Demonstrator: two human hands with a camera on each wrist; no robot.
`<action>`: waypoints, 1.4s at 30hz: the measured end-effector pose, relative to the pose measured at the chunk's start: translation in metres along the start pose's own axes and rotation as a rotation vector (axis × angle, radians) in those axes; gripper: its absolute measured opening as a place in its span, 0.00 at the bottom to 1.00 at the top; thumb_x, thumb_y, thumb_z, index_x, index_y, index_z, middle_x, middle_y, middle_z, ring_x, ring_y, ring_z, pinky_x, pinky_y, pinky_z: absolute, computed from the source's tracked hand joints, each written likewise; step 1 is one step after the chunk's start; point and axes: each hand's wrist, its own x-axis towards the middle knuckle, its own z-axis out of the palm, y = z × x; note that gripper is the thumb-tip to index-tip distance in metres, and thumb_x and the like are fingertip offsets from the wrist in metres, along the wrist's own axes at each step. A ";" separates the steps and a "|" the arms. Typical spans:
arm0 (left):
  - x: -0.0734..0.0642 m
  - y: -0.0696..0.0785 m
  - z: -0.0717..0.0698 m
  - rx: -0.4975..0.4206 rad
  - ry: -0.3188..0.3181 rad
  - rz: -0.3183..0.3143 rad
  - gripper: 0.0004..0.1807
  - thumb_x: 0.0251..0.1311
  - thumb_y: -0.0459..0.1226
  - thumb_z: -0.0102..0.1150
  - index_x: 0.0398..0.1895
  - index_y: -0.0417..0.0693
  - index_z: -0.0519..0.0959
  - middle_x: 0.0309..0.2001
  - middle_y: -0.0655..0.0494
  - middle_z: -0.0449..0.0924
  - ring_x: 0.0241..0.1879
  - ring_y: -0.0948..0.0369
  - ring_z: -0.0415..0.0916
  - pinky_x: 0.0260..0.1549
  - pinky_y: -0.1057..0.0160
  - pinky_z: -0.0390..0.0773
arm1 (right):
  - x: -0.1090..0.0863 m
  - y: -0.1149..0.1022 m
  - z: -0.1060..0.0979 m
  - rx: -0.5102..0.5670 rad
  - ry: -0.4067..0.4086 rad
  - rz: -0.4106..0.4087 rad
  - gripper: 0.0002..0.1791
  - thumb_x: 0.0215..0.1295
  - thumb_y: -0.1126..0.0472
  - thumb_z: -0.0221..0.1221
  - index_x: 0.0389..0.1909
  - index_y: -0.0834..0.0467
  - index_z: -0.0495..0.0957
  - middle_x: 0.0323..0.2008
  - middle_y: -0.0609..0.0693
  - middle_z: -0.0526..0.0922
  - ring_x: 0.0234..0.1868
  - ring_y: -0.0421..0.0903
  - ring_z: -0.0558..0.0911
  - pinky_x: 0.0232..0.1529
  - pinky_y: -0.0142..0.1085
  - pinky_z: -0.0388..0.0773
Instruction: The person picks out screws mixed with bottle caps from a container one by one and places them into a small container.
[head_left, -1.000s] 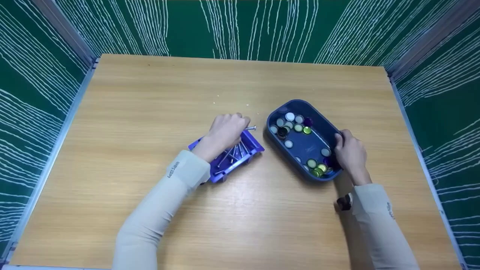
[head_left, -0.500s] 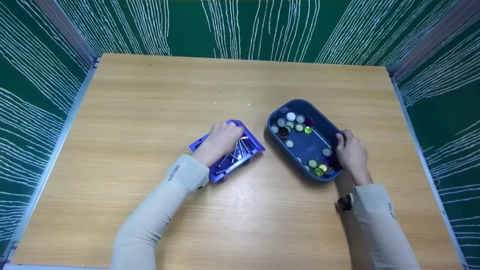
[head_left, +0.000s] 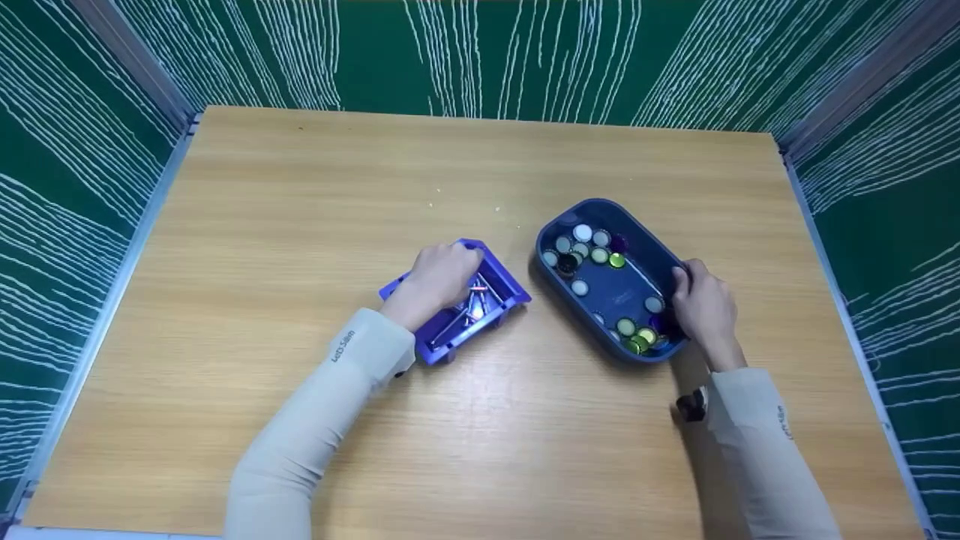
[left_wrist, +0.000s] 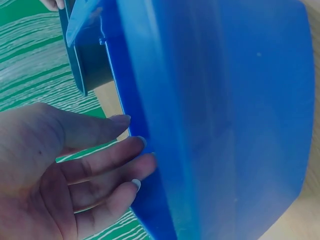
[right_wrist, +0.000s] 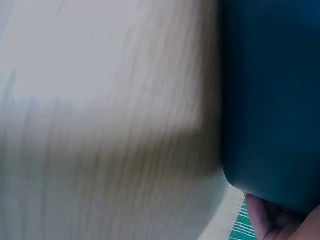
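In the head view, my left hand [head_left: 442,274] reaches over the small blue-purple bin [head_left: 510,294] and covers part of it. Long silvery bolts [head_left: 480,304] lie loose inside. The left wrist view shows the thumb and fingers loosely bent at the rim of the blue bin [left_wrist: 220,120], with nothing seen between them. To the right, a dark blue tub [head_left: 604,206] holds several round bottle caps [head_left: 598,255], whitish, green and dark. My right hand [head_left: 703,307] grips its right edge, thumb over the rim. In the right wrist view, fingers [right_wrist: 257,212] bend beneath the tub [right_wrist: 272,110].
Both containers stand on a wooden table [head_left: 480,442]. Tiny white crumbs lie on the wood behind them. Green walls [head_left: 375,60] with white streaks enclose the back and sides. A dark wrist device [head_left: 691,405] sits under the right cuff.
A bolt stuck out by my left hand above the bin; it now lies among the others. That hand has dropped lower and shifted slightly left. My right hand and the tub stay put.
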 end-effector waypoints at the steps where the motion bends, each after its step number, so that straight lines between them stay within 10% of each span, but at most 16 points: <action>1: 0.000 0.000 0.000 -0.006 0.005 -0.001 0.16 0.60 0.34 0.62 0.51 0.42 0.79 0.47 0.43 0.84 0.45 0.46 0.83 0.41 0.47 0.83 | 0.000 0.000 0.000 0.000 -0.001 0.000 0.24 0.78 0.50 0.41 0.56 0.64 0.73 0.52 0.73 0.79 0.53 0.74 0.77 0.47 0.65 0.70; 29: -0.004 -0.006 -0.004 -0.308 0.167 -0.052 0.14 0.65 0.39 0.56 0.51 0.44 0.78 0.48 0.46 0.84 0.48 0.48 0.82 0.46 0.48 0.81 | -0.001 0.004 -0.002 0.057 -0.016 -0.036 0.23 0.78 0.51 0.41 0.55 0.66 0.73 0.51 0.74 0.79 0.54 0.74 0.76 0.52 0.65 0.68; 42: -0.014 -0.009 0.003 -0.434 0.484 -0.223 0.24 0.65 0.45 0.56 0.63 0.49 0.73 0.64 0.44 0.73 0.63 0.45 0.72 0.66 0.44 0.65 | 0.003 0.008 -0.031 0.145 -0.263 -0.048 0.36 0.76 0.40 0.40 0.69 0.65 0.61 0.62 0.77 0.68 0.63 0.74 0.68 0.63 0.66 0.61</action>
